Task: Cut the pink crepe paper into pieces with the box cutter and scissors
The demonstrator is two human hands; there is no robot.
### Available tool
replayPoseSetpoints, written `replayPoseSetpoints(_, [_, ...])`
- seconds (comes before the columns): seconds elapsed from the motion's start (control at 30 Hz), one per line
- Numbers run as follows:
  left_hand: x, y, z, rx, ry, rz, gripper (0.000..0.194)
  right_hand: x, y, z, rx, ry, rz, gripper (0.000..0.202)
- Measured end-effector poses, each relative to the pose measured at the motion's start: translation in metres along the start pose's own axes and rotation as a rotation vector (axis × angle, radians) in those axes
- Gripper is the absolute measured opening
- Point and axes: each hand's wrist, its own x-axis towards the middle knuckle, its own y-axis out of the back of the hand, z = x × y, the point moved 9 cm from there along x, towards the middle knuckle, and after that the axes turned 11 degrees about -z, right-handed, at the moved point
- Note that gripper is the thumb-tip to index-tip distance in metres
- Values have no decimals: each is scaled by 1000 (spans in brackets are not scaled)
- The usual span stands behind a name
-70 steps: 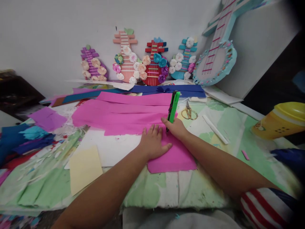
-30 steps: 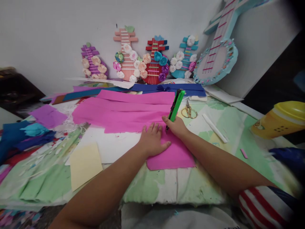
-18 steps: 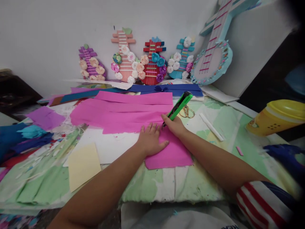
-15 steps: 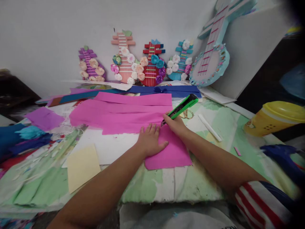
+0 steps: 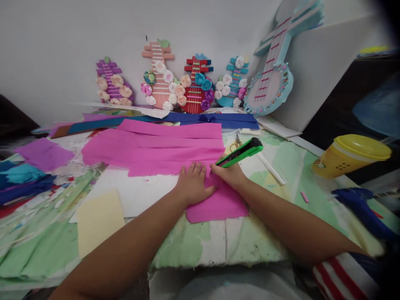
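Left hand (image 5: 193, 186): fingers slightly spread on pink crepe-like sheet (image 5: 218, 206)
Right hand (image 5: 231, 174): fingers wrapped around green box cutter (image 5: 243, 153)
Cutter's lean: lower than a second ago, blade likely flatter

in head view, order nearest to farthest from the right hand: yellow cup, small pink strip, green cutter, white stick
1. Green cutter: held in the right hand.
2. White stick: just right of that hand.
3. Small pink strip: farther right.
4. Yellow cup: far right, beyond the strip.
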Motion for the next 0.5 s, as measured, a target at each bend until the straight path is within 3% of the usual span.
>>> replayPoseSetpoints(0.5, [-3,-1,2,16,-39,-25,82,-4,0,1,-45,105,27,15])
